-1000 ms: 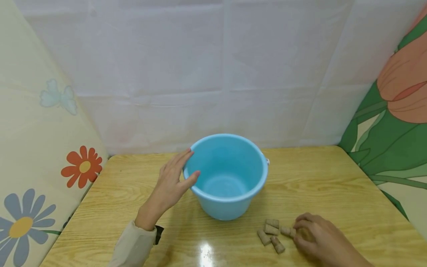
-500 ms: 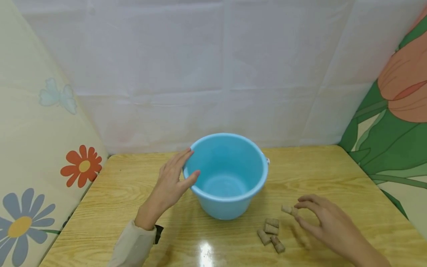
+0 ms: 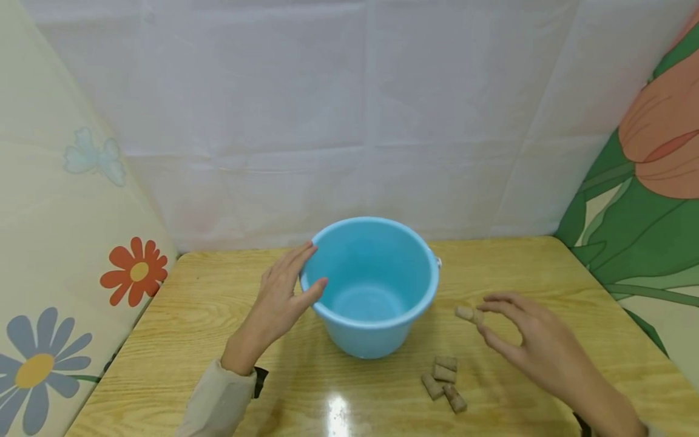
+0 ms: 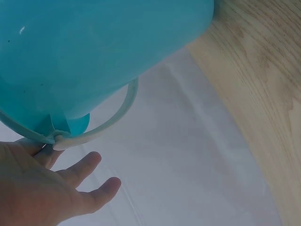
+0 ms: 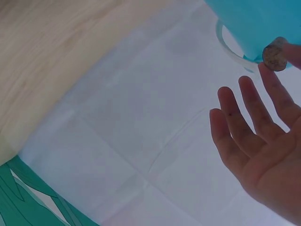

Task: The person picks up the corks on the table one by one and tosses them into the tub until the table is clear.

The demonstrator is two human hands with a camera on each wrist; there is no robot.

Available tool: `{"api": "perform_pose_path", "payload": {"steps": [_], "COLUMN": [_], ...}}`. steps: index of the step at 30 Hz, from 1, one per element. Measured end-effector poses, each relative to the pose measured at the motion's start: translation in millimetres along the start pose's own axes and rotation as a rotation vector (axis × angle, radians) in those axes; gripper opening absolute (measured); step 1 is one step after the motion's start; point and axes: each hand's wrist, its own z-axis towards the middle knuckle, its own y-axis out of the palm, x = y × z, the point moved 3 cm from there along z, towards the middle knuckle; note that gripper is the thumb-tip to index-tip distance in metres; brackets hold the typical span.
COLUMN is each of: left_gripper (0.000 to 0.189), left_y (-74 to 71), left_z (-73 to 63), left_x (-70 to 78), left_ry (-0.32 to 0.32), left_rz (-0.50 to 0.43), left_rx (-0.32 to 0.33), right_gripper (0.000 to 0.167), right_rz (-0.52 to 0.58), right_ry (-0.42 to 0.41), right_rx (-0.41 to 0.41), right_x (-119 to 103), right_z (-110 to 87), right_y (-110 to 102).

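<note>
A light-blue bucket (image 3: 367, 340) stands upright toward the back of the table. My left hand (image 3: 278, 303) rests on its left rim, fingers fairly straight and thumb reaching over the edge. In the left wrist view, that hand's fingers (image 4: 87, 169) lie beside the handle joint, with two of them free of the bucket. My right hand (image 3: 537, 337) pinches a tan wine cork (image 3: 468, 314) between thumb and index finger, above the table to the bucket's right. The cork's round brown end (image 5: 274, 54) shows in the right wrist view. Several more corks (image 3: 444, 375) lie in a loose cluster.
The wood-grain table (image 3: 218, 315) is backed by a white cloth (image 3: 360, 121). Flower-printed panels (image 3: 655, 243) stand along both sides. The bucket's pale handle (image 4: 117, 115) hangs behind it.
My right hand has picked the cork up from beside the cluster and lifted it away toward the back, level with the bucket's lower part. The left hand and bucket stay put.
</note>
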Motion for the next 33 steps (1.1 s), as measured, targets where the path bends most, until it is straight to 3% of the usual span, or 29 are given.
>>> {"api": "perform_pose_path", "payload": {"steps": [15, 33], "left_gripper": [0.065, 0.065], "left_y": [-0.3, -0.6], "left_z": [1.0, 0.7], "left_x": [1.7, 0.6], "left_ry": [0.002, -0.002], "left_rz": [-0.001, -0.009], "left_rx": [0.002, -0.006], "right_gripper": [0.036, 0.035], "right_rz": [0.004, 0.064], "right_ry": [-0.116, -0.107], "right_rx": [0.11, 0.139], "right_x": [-12.1, -29.0], "right_z": [23.4, 48.2], "right_y": [-14.9, -16.2]}}
